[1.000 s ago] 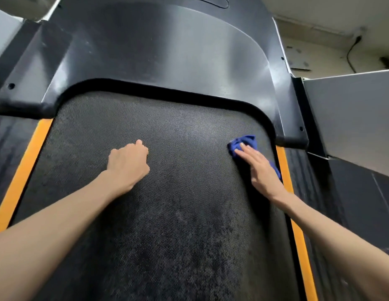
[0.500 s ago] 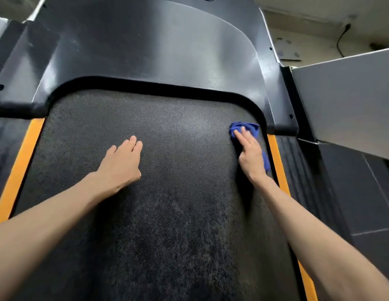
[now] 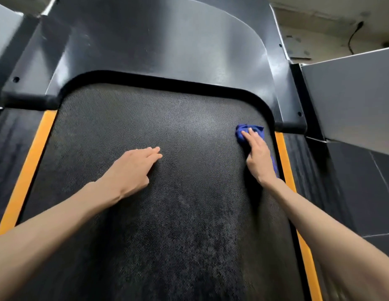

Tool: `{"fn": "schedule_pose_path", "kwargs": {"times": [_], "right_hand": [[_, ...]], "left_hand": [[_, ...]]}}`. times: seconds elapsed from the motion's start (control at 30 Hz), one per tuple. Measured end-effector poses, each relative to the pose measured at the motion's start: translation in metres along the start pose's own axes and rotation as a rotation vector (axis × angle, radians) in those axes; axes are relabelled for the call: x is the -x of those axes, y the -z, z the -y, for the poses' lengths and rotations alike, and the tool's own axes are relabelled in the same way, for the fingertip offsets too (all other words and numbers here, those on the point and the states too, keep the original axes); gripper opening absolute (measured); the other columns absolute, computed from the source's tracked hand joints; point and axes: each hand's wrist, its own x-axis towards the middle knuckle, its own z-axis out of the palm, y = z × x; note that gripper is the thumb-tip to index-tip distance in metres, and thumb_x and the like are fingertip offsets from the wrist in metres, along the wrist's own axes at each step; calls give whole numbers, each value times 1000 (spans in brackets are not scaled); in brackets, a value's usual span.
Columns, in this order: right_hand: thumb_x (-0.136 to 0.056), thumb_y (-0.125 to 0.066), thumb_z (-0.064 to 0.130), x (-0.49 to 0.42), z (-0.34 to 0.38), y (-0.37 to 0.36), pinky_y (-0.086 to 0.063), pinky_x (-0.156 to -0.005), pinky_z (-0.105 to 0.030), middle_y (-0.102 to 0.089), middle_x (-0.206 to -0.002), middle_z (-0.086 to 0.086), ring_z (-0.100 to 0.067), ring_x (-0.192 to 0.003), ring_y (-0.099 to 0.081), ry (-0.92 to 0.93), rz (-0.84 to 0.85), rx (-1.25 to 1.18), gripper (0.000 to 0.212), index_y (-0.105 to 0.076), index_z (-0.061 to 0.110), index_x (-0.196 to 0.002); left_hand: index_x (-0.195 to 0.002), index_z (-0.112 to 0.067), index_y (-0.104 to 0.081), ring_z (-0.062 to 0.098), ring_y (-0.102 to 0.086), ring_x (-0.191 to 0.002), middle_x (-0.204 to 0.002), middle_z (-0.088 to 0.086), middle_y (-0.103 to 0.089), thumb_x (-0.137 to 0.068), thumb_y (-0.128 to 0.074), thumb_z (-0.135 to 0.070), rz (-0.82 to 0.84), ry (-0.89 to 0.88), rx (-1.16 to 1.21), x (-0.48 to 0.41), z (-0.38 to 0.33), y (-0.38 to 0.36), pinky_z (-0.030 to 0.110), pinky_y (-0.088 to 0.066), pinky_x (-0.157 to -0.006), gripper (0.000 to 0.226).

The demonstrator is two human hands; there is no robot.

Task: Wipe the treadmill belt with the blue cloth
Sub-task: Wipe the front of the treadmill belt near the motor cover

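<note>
Blue cloth (image 3: 258, 128) under flat right grip (image 3: 258, 159)

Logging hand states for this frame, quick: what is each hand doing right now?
Left hand: open, fingers extended, resting on the treadmill belt, holding nothing.
Right hand: open, straight fingers pressing the blue cloth onto the belt.

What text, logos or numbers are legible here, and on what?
No readable text in this frame.
Black motor cover: plain, no logo or label in view.
Treadmill belt, orange side strip, grey panel: no markings.
Blue cloth under the right hand: no print showing.
Wall marks: too blurred to tell.
</note>
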Motion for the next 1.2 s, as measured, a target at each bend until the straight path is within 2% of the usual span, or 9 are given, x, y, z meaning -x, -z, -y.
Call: {"fn": "schedule_pose_path", "kwargs": {"times": [0.1, 0.33, 0.57, 0.7, 0.87, 0.93, 1.07, 1.13, 1.2], "right_hand": [[-65, -32, -1, 10, 35, -22, -27, -111, -45, -47, -139, -17, -32, -131, -42, -37, -84, -54, 65, -57, 3, -125], [-82, -38, 6, 76, 50, -23, -15, -116, -29, -29, -151, 5, -13, -140, -26, 956, 426, 132, 64, -34, 23, -143], [-66, -28, 9, -36, 66, -29, -23, -113, -38, -38, -145, -20, -32, -135, -36, -248, -85, -43, 70, -49, 1, -132], [-66, -35, 2, 19, 149, -76, -39, -103, -50, -54, -133, -16, -34, -123, -51, 253, 3, -136, 61, -60, 3, -122], [-78, -35, 3, 43, 160, -75, -20, -111, -34, -39, -147, -2, -20, -136, -36, 985, 422, 22, 63, -46, 18, -138], [-77, -28, 7, 1, 143, -73, -22, -113, -36, -42, -145, -6, -22, -135, -38, 906, 333, 67, 63, -48, 15, -136], [-68, -25, 11, -56, 153, -76, -21, -114, -39, -34, -148, -15, -29, -138, -32, -74, -35, -85, 72, -43, 3, -137], [-66, -32, 8, -43, 184, -90, -26, -111, -44, -37, -147, -14, -31, -136, -35, 31, -16, -68, 71, -46, 4, -135], [-67, -35, 4, -17, 216, -109, -34, -107, -48, -45, -142, -12, -31, -131, -42, 472, 170, -134, 66, -53, 7, -131]], "left_hand": [[-134, -4, -46, 26, -35, -135, -147, 11, -35, -68, -51, 8, 13, 40, -19, 3, 2, -2, 41, -30, -111, 67], [-112, 3, -63, 39, -59, -109, -125, 23, -57, -41, -64, 9, 36, 64, -81, 19, 6, -23, 54, -51, -86, 71], [-106, 1, -67, 37, -66, -96, -116, 23, -62, -26, -71, 9, -9, 52, -197, 28, 15, -13, 49, -55, -73, 80], [-133, -1, -46, 32, -46, -127, -144, 18, -39, -58, -62, 8, -3, 184, -95, 31, 26, 5, 42, -39, -104, 78], [-148, -10, -14, 22, -23, -141, -155, 8, -17, -75, -55, 0, 66, 407, 36, 48, 32, 4, 30, -22, -112, 84], [-148, -8, -13, 22, -17, -143, -156, 10, -12, -77, -54, 1, 85, 367, 23, 56, 33, -1, 28, -16, -114, 82], [-146, -5, -20, 23, -19, -142, -155, 12, -16, -78, -53, 2, 19, 373, 10, 64, 41, 1, 28, -14, -114, 76], [-146, -4, -17, 25, -18, -142, -155, 13, -15, -80, -51, 0, 5, 431, -26, 68, 43, 4, 30, -14, -115, 75], [-147, -3, -9, 26, -12, -143, -156, 14, -8, -83, -49, -6, 21, 557, -56, 76, 43, 5, 32, -14, -115, 76]]}}
